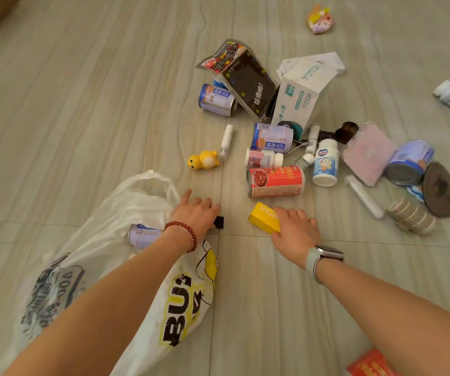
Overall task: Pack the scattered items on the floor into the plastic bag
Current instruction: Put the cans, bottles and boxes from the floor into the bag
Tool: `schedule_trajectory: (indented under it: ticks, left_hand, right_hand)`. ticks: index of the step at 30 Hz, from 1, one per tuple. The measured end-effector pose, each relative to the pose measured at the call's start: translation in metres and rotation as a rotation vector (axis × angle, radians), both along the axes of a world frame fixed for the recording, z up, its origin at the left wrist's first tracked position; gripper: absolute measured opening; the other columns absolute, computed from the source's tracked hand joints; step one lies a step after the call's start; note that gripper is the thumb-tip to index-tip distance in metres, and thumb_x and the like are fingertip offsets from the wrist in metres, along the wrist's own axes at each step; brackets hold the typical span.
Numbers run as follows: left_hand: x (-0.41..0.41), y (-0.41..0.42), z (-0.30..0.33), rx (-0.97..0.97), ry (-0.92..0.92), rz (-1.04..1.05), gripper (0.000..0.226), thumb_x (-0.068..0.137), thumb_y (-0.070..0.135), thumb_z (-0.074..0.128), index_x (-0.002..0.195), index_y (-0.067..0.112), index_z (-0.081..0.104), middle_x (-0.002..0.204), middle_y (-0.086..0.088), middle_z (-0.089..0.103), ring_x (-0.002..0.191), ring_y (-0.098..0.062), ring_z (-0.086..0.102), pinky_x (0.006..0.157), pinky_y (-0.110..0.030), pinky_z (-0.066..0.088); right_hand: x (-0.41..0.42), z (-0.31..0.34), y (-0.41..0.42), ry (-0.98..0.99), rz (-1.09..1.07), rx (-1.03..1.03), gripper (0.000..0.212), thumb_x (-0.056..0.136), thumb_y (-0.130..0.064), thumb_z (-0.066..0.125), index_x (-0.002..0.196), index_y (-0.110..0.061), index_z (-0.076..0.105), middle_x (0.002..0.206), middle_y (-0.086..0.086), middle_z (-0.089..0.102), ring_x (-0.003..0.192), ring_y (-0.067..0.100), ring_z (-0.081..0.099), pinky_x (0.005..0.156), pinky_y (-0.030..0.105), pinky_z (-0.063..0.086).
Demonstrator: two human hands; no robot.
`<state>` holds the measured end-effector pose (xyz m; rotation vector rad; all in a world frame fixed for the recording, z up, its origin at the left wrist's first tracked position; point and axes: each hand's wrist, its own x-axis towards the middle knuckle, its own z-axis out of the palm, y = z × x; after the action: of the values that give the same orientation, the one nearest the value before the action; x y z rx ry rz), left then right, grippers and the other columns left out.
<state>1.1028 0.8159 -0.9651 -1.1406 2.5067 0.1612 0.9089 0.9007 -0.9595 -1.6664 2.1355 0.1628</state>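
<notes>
Right hand on the yellow box, left hand at the bag mouth with a small black item.

My right hand [295, 229] has fingers curled round the yellow box [264, 217], centre of frame, just below the red can [275, 181]. Box looks light, stiff cardboard; I'd grip across the short sides and not crush it. Left hand [196, 213] has fingers curled on a small black object [219, 222], beside the white plastic bag [126, 213] at lower left. Bag is thin and floppy, so the mouth needs holding open by the handle; one can [144, 235] is already inside. The cans likely weigh more and roll, so load them low.
</notes>
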Motion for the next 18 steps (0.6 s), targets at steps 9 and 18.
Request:
schedule_trajectory:
  ticks: [9,18]
  left_hand:
    - [0.035,0.031,0.093,-0.047,0.939,0.571,0.028,0.087,0.022,0.056,0.112,0.007,0.054,0.102,-0.003,0.051,0.082,-0.016,0.050,0.072,-0.025,0.040]
    - [0.157,0.103,0.070,0.057,0.741,1.039,0.030,0.090,0.019,0.053,0.116,0.005,0.057,0.112,-0.012,0.064,0.083,-0.014,0.054,0.074,-0.025,0.043]
  right_hand:
    - [0.053,0.066,-0.011,-0.550,-0.051,-0.215,0.048,0.086,-0.029,0.055,0.130,-0.017,0.040,0.120,0.006,0.056,0.107,0.025,0.053,0.087,0.036,0.044]
    - [0.160,0.102,-0.004,-0.637,0.352,-0.206,0.065,0.087,-0.040,0.052,0.142,-0.025,0.022,0.139,0.001,0.046,0.117,0.022,0.050,0.095,0.038,0.044]
